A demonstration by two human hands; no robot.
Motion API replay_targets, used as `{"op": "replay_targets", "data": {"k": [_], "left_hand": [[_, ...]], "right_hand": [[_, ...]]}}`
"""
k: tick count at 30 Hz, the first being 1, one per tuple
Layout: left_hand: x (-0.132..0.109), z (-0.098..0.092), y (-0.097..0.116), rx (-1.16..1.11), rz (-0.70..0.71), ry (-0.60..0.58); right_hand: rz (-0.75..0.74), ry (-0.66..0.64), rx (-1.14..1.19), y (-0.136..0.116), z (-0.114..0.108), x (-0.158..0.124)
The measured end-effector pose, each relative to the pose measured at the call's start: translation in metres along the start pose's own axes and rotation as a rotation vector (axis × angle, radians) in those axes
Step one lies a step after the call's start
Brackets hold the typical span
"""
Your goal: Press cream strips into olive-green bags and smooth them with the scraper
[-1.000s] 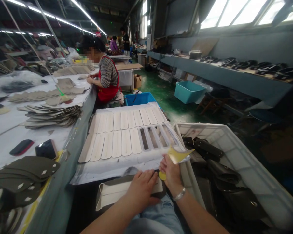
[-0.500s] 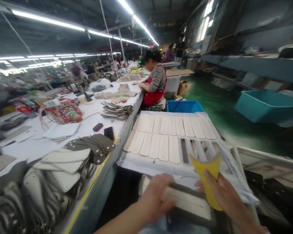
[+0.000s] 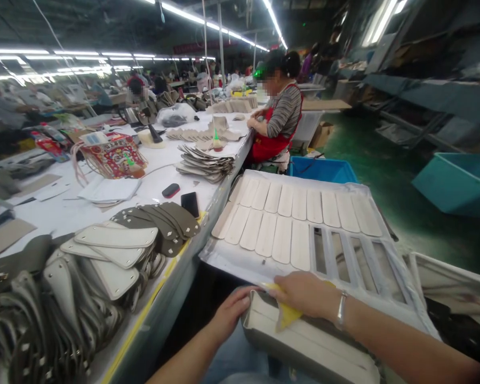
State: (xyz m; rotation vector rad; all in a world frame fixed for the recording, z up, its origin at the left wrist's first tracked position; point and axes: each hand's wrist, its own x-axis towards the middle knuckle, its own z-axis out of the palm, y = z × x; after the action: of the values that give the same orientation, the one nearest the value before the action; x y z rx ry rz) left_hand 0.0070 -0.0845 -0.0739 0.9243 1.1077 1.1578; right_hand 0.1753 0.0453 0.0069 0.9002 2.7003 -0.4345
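On my lap lies a long grey piece with a cream face (image 3: 304, 341) and a lengthwise seam, perhaps part of a bag. My left hand (image 3: 232, 313) is closed on its near-left end, fingers over the top edge. My right hand (image 3: 306, 293), with a bracelet at the wrist, holds a yellow flat piece (image 3: 288, 316) like a scraper or card against the cream face. The palm hides much of the yellow piece. Just beyond is a white-covered board (image 3: 228, 257) with rows of cream rounded strips (image 3: 270, 234) and several open slots (image 3: 340, 256).
A white worktable (image 3: 156, 176) at left carries grey straps (image 3: 28, 314), pale panels (image 3: 116, 237), a phone (image 3: 190, 204) and a patterned bag (image 3: 114, 154). A co-worker in a red apron (image 3: 270, 141) sits ahead. Blue (image 3: 324, 169) and teal (image 3: 458, 184) bins stand right.
My right hand has brought the yellow piece leftward and down onto the cream face. My left hand has shifted to the grey piece's left end. The view has turned slightly left.
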Motion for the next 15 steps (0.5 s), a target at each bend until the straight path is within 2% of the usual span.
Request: {"op": "replay_targets", "data": {"k": [3, 6, 9, 13, 15], "left_hand": [[0.0, 0.0, -0.002, 0.056, 0.064, 0.001], [-0.002, 0.003, -0.006, 0.135, 0.054, 0.036], [-0.004, 0.005, -0.01, 0.125, -0.033, 0.119], [-0.003, 0.008, -0.01, -0.083, -0.18, 0.172], [-0.003, 0.011, -0.011, -0.02, -0.235, 0.206]], "right_hand": [[-0.1, 0.078, -0.085, -0.008, 0.013, 0.022], [-0.215, 0.159, -0.104, -0.014, 0.019, 0.038], [-0.305, 0.149, -0.057, -0.018, 0.02, 0.048], [-0.376, 0.097, -0.018, -0.017, 0.015, 0.056], [-0.431, 0.076, -0.013, -0.015, 0.013, 0.059]]}}
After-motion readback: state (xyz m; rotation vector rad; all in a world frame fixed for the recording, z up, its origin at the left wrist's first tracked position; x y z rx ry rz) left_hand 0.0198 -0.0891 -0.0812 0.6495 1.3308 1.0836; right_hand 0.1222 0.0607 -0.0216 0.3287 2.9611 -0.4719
